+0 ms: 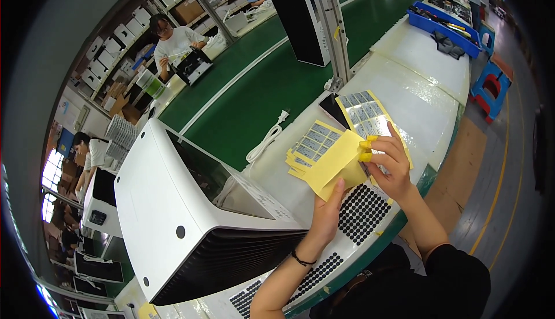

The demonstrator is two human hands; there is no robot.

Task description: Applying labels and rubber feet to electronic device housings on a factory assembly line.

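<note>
Both my hands are on a yellow sheet of label backing (335, 160), bent and raised over the bench. My left hand (328, 215) grips its near edge, thumb on top. At its right edge is my right hand (392, 166), with yellow covers on two fingertips pinching the paper. Behind and left of it lie more yellow-backed label sheets (315, 141) with printed silver-grey labels. A larger label sheet (364, 113) lies beyond my right hand, partly over a dark phone (332, 111). Sheets of round black pads (361, 215) lie under my wrists.
A large white-and-black appliance (167, 203) stands close on my left. A coiled white power cord (266, 142) lies by the green conveyor (243, 111). A metal post (332, 30), another tall appliance (298, 24) and a blue tool tray (442, 27) stand farther off. Co-workers sit across the line.
</note>
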